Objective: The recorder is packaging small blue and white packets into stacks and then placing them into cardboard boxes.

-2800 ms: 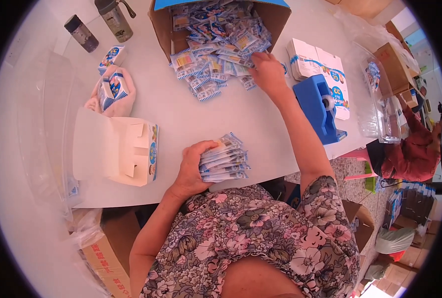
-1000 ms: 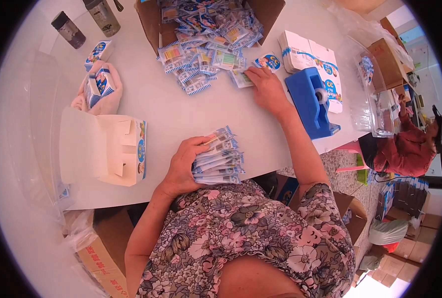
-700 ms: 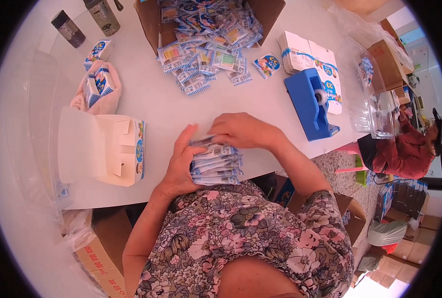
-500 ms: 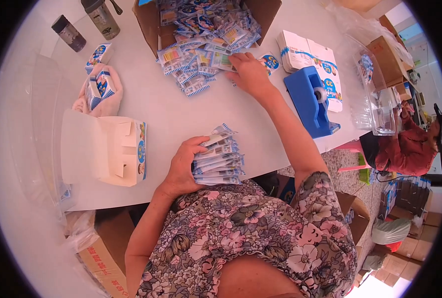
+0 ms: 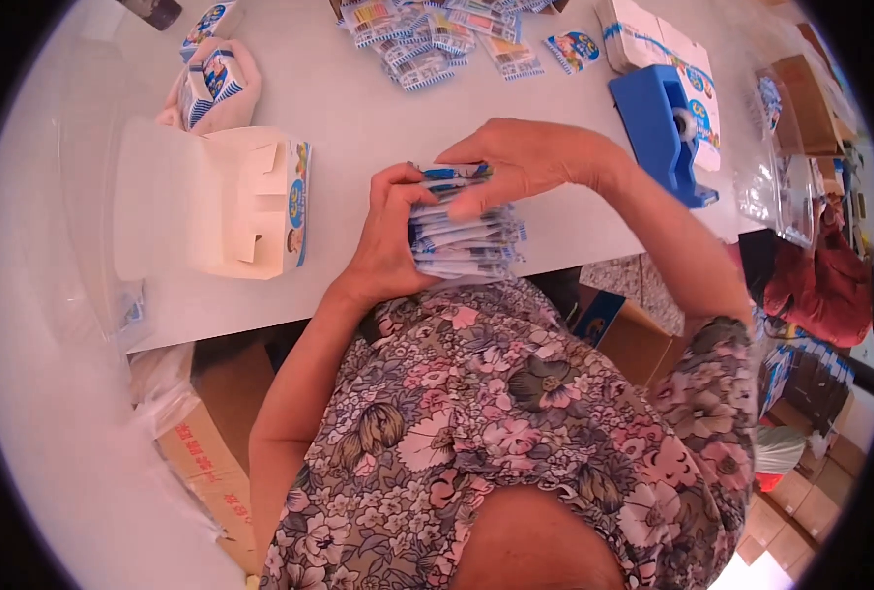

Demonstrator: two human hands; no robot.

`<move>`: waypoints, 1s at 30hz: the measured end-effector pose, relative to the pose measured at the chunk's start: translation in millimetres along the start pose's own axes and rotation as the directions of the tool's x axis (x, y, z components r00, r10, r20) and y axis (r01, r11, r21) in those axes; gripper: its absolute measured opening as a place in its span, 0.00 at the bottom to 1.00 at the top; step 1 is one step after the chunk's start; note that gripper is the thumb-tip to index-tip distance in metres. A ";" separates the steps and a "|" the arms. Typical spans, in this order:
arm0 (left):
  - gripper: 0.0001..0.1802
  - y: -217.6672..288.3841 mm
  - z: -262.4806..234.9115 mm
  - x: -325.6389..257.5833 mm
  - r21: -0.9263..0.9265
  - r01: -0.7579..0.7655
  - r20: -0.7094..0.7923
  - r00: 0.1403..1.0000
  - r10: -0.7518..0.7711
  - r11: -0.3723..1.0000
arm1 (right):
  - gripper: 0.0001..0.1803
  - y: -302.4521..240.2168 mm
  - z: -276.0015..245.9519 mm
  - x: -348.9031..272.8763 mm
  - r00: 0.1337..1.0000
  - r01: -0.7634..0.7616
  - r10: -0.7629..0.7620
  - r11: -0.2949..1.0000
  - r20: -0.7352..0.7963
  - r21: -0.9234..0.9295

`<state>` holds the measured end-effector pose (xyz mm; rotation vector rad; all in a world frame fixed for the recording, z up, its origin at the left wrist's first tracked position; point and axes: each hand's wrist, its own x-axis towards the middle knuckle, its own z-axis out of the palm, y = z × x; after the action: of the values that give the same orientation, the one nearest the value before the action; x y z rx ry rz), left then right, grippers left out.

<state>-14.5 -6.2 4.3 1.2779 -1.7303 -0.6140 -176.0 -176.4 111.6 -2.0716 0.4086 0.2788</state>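
A row of small flat plastic packets (image 5: pixel 465 246) with blue-striped ends stands close to my body at the table's near edge. My left hand (image 5: pixel 383 241) is closed round its left side, with the thumb and fingers at the far end. Over that far end bends my right hand (image 5: pixel 525 162), its fingers and thumb pinching a packet (image 5: pixel 457 172) with a blue print against the row. Its fingertips partly cover this packet. To the left lies an open white carton (image 5: pixel 245 197), its flaps spread and its inside bare.
Loose packets (image 5: pixel 422 44) spill from a cardboard box at the far edge. A blue tape dispenser (image 5: pixel 653 118) and flattened cartons (image 5: pixel 688 59) lie on the right, beside a clear plastic tray (image 5: pixel 791 197). A pink container (image 5: pixel 245 74) holds packs at the far left. Someone in red (image 5: pixel 820 285) is beyond.
My right hand has come back from the loose pile to the packet row, bringing a packet to its far end. My left hand keeps its grip. The whole view has shifted.
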 end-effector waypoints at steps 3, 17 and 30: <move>0.46 4.4 -0.7 -2.6 0.052 0.048 0.000 0.999 -0.048 0.998 | 0.40 -37.2 14.0 6.8 0.954 -0.157 0.249 0.890 0.169 -0.429; 0.51 31.9 -27.6 -25.1 0.040 -0.091 -0.094 0.991 0.095 0.995 | 0.41 13.3 92.4 -11.4 0.787 -0.038 -0.177 0.943 -0.591 -0.332; 0.78 -6.7 -93.1 -104.3 0.133 0.497 -0.755 0.612 -0.237 0.857 | 0.37 -1.7 79.2 16.8 0.623 0.259 -0.048 0.955 -0.781 0.147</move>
<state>78.5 98.3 8.2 1.8400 -0.9071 0.0170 -162.4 -110.3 67.0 -1.8636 0.7256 -0.7877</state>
